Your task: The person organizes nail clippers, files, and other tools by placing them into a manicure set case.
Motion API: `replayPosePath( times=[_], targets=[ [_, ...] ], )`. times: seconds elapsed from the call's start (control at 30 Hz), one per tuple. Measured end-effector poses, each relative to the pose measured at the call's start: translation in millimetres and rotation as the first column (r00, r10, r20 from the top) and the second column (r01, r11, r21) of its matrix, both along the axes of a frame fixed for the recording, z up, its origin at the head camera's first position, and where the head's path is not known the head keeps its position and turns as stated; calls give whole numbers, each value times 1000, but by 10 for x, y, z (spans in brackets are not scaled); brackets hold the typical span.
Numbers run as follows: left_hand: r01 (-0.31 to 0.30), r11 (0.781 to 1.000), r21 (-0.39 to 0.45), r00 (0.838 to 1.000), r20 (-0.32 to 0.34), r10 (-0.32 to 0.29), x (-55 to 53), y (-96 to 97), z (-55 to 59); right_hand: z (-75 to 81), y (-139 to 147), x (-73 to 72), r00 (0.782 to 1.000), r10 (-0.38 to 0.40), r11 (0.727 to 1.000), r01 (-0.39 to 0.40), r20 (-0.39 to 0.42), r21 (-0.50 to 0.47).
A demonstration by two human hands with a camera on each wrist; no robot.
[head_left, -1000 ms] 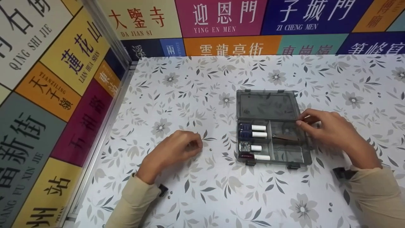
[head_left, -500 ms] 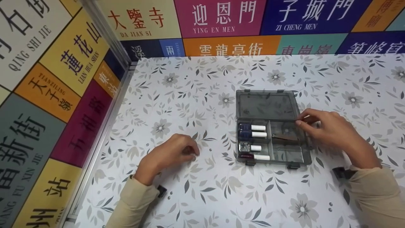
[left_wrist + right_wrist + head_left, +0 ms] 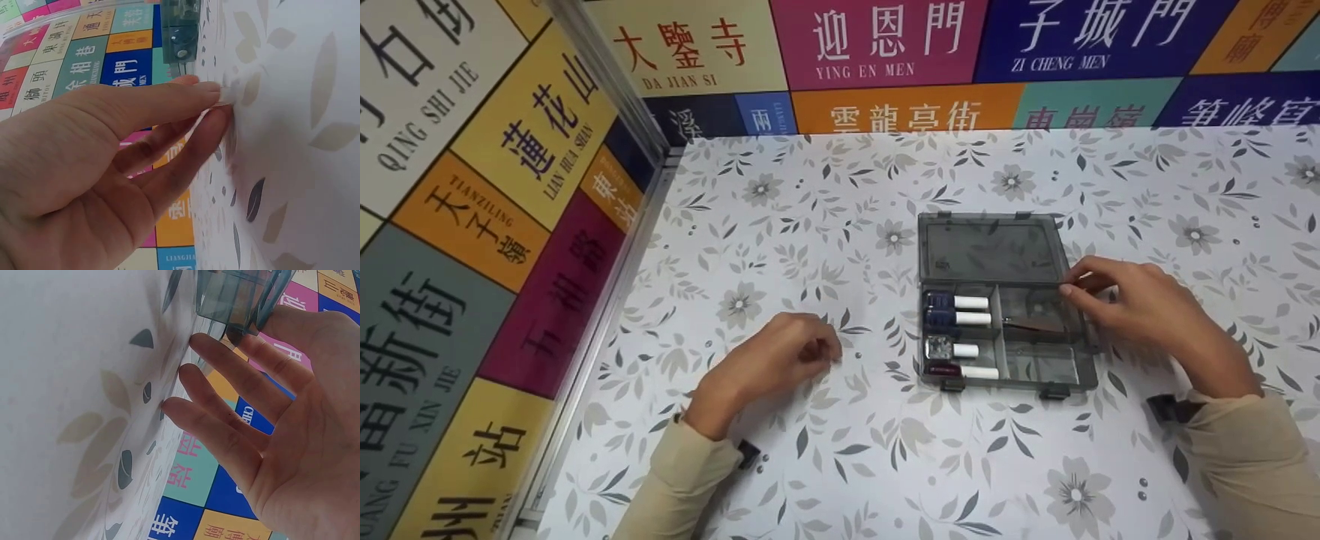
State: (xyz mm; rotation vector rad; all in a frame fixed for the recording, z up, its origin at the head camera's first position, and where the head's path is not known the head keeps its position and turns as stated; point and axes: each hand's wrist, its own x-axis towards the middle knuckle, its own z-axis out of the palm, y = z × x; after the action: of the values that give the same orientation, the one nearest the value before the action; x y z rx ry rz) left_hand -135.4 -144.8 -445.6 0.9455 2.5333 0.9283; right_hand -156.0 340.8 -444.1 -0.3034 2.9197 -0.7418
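A smoky grey see-through compartment case (image 3: 1044,365) lies with its lid (image 3: 990,250) folded back. Its left compartments hold nail polish bottles with white caps: two dark blue ones (image 3: 941,309), a glittery silver one (image 3: 939,348) and a dark red one (image 3: 943,370). A slim brown tool with a silvery end (image 3: 1039,325) lies in a right compartment. My right hand (image 3: 1144,307) pinches the case's right edge near the hinge, its other fingers spread. Left of the case, my left hand (image 3: 776,356) bends low over the cloth; thumb and fingertips (image 3: 211,94) meet at a faint clear glint, and I cannot tell whether they hold something.
The table wears a white cloth with grey leaves and flowers (image 3: 1076,491). Panels of coloured signs with Chinese characters stand behind it (image 3: 877,37) and along its left side (image 3: 540,142), with a pale metal strip (image 3: 585,360) at the left edge.
My left hand dipped toward me and to the left, then came back a little up and right over the same patch of cloth. The right hand and the case have stayed put.
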Motion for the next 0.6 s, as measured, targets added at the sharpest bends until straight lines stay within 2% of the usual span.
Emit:
replayPosePath(
  times=[0.2, 0.4, 0.5, 0.6],
  targets=[
    [80, 996, 47, 991, -111, -75, -61, 283, 75, 7, 14, 10, 1000, -5, 1000, 5, 15, 3],
    [195, 975, 107, 959, -227, -167, -151, 728, 236, 17, 18, 6, 1000, -6, 1000, 6, 29, -4],
    [252, 958, 139, 947, -241, -214, -182, 975, 278, 17, 15, 1, 999, -6, 1000, 6, 34, -13],
    [289, 948, 135, 937, -242, -251, -215, 1236, 278, 15, 11, 5, 1000, -8, 1000, 9, 26, -16]
  ],
)
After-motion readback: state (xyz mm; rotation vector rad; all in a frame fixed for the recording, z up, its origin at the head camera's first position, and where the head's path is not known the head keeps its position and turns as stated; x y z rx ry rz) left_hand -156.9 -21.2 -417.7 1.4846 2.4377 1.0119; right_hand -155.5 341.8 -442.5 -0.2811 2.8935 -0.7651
